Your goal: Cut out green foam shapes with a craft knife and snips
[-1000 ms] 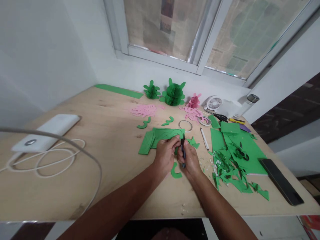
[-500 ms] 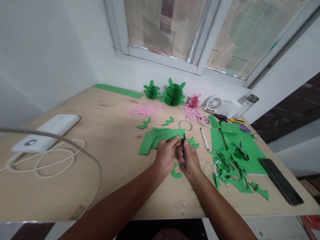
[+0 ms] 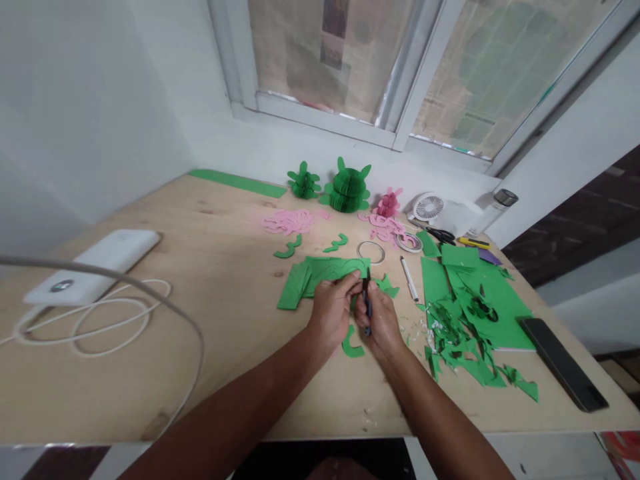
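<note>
My left hand (image 3: 333, 303) pinches the edge of a green paper piece (image 3: 340, 268) that bears a drawn curvy line. Closed around a slim dark tool (image 3: 369, 308) with a grey-blue lower end, my right hand (image 3: 381, 313) is close beside it. The tool stands along the paper's right edge; my fingers hide much of it, so its kind is unclear. Under the paper's left side lie more green strips (image 3: 293, 288). A curved green cutout (image 3: 354, 343) rests below my hands, with two wavy green cutouts (image 3: 289, 247) farther back. Green scraps (image 3: 387, 285) lie just right of the paper.
Green scraps (image 3: 463, 347) and sheets (image 3: 513, 300) cover the right side, near a phone (image 3: 563, 363). A white pen (image 3: 409, 279), tape rolls (image 3: 409, 241) and black scissors (image 3: 441, 235) lie behind. Paper figures (image 3: 349, 190) line the wall. A power bank (image 3: 95, 263) with a cable sits left.
</note>
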Demonstrator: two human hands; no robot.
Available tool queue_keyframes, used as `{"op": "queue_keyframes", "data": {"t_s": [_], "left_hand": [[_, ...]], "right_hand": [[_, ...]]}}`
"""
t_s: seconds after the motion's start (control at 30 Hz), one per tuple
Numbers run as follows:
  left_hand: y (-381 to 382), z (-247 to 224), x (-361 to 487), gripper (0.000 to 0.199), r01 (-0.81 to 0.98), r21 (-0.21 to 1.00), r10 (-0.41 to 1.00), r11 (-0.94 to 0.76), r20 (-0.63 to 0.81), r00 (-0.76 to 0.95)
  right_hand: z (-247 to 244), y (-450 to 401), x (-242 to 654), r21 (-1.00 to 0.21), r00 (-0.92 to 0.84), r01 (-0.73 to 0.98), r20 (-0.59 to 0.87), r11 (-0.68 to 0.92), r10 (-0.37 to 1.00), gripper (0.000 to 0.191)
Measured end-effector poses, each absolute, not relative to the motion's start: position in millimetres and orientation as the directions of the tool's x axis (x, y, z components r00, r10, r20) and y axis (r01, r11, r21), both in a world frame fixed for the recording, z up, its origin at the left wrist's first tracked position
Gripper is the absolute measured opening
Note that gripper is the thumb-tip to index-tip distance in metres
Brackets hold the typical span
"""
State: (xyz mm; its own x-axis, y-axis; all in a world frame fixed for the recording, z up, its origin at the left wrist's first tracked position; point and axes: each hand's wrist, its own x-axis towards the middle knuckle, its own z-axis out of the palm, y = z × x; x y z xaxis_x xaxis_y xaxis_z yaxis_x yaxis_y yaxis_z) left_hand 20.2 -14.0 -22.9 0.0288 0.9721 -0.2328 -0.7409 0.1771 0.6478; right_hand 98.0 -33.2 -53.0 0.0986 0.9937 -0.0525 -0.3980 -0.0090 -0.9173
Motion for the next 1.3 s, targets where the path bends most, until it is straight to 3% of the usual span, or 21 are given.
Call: {"op": "queue_keyframes", "data": {"t_s": [1.3], "left_hand": [[-9.9, -26.5, 16.0, 0.019, -0.738, 0.648, 0.973, 0.187, -0.224, 0.050]], "right_hand": [[-47.9, -35.4, 96.9, -0.912, 0.127, -0.406, -0.113, -0.052, 0.985, 0.049]]}}
